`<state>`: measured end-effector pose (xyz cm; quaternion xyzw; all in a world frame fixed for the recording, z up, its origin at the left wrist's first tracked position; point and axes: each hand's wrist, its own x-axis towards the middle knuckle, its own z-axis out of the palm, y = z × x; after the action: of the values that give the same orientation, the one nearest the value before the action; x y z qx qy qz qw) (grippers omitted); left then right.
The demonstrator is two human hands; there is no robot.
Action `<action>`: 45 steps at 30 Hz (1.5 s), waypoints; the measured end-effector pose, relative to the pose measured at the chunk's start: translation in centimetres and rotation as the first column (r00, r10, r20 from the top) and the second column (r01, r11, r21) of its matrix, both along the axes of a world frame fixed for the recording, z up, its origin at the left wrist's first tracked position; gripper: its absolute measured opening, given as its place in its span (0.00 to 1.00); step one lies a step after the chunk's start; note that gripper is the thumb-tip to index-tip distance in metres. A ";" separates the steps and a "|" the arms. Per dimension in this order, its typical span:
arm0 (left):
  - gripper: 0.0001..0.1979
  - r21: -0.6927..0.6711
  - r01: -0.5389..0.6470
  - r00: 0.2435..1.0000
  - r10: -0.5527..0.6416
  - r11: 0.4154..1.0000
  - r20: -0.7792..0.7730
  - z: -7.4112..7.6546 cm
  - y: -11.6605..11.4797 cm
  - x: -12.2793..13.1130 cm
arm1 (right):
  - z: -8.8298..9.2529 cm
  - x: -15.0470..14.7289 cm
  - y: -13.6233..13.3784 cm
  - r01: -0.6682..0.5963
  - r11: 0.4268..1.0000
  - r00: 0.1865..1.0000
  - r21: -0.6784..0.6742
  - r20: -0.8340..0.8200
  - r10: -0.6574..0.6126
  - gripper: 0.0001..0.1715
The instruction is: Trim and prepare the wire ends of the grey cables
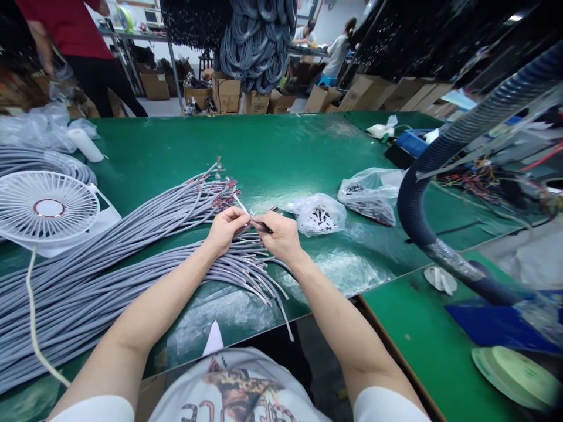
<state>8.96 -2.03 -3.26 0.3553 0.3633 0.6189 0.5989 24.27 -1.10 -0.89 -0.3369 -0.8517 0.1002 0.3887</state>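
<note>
I have both arms reaching over the near edge of the green worktop (281, 143), elbows angled outward and fingertips almost meeting: the left hand (226, 231) pinches a thin white strip (241, 205), while the right hand (280, 236) curls round a dark piece (260, 227) too small for me to identify. Just beyond my left hand lie the ends of one grey cable bundle (145, 220); a second bundle (88, 313) fans out below both hands, one cable poking past the near edge.
</note>
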 end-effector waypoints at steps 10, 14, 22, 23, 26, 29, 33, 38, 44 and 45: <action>0.14 -0.053 0.083 0.996 -0.081 0.995 0.038 0.5 -0.4 -0.2 | 1.4 2.2 0.7 -0.364 0.855 0.924 -0.369 -0.032 0.380 0.07; 0.14 -0.094 0.051 0.997 -0.045 0.994 0.063 0.8 -0.4 -0.3 | 1.8 4.2 1.8 -0.286 0.880 0.886 -0.380 0.245 0.394 0.06; 0.14 -0.091 -0.009 1.000 0.012 0.996 0.029 1.1 -0.2 0.1 | 5.6 6.7 -3.5 0.228 0.970 0.919 -0.080 0.347 -0.187 0.22; 0.14 -0.089 -0.010 1.000 0.012 0.996 0.019 1.0 -0.2 0.1 | 5.9 6.3 -4.5 0.220 0.975 0.922 -0.043 0.335 -0.193 0.23; 0.13 -0.064 -0.013 1.000 0.013 0.998 -0.002 0.7 -0.3 0.2 | 5.6 4.4 -6.4 0.167 0.985 0.926 0.040 0.338 -0.170 0.22; 0.12 0.000 -0.004 1.000 0.004 1.000 -0.030 0.6 -0.6 0.2 | 3.9 2.2 -6.3 0.194 0.979 0.901 0.061 0.383 -0.203 0.20; 0.12 0.117 0.026 0.998 -0.018 0.993 -0.068 0.4 -0.9 0.1 | 2.1 1.0 -5.2 0.288 0.954 0.844 0.081 0.449 -0.293 0.18; 0.14 0.187 0.047 0.993 -0.025 0.981 -0.118 0.2 -1.0 0.0 | 2.0 0.9 -4.6 0.310 0.947 0.825 0.080 0.472 -0.310 0.17; 0.14 0.114 0.085 0.994 -0.077 0.990 -0.071 0.3 -1.2 0.1 | 2.8 0.6 -4.5 0.325 0.945 0.798 0.036 0.526 -0.295 0.14; 0.15 0.100 0.094 0.994 -0.088 0.991 -0.065 0.4 -1.3 0.1 | 2.9 0.6 -4.5 0.327 0.945 0.795 0.025 0.534 -0.289 0.14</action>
<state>9.03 -3.29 -2.86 0.4206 0.3324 0.5979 0.5959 24.87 -5.57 2.01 -0.4985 -0.8553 -0.0322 0.1377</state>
